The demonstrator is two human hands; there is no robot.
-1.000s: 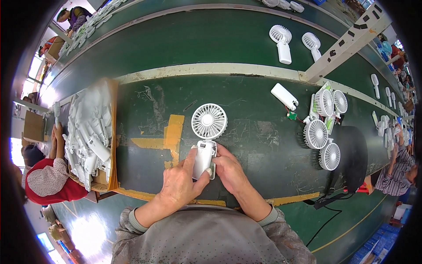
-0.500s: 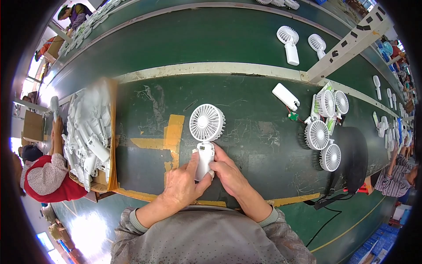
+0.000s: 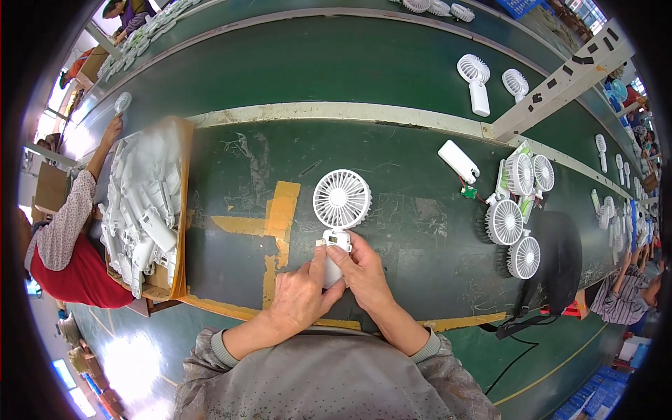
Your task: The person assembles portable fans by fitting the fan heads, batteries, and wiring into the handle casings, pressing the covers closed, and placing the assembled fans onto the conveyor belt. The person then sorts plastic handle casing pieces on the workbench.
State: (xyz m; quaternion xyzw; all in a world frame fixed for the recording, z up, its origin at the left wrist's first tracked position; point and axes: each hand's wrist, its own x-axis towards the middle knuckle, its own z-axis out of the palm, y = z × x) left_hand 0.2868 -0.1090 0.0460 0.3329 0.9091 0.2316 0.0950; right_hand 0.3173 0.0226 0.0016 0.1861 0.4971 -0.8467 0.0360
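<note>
A white handheld fan is upright before me over the green worktop, its round grille pointing away from my body. My left hand grips the lower left side of its handle, with the index finger along the edge. My right hand is wrapped round the other side, and its thumb presses on the handle's face just below a small dark window. Both hands hide most of the handle.
At left stands a cardboard box full of white plastic casings. Several fan heads and a loose white casing with a green circuit board lie at right. Beyond the rail runs a green conveyor carrying fans. A co-worker reaches across at left.
My right thumb has moved up the handle to just under the window. The fan sits slightly further right in view. The co-worker at left has stretched an arm with a fan toward the conveyor.
</note>
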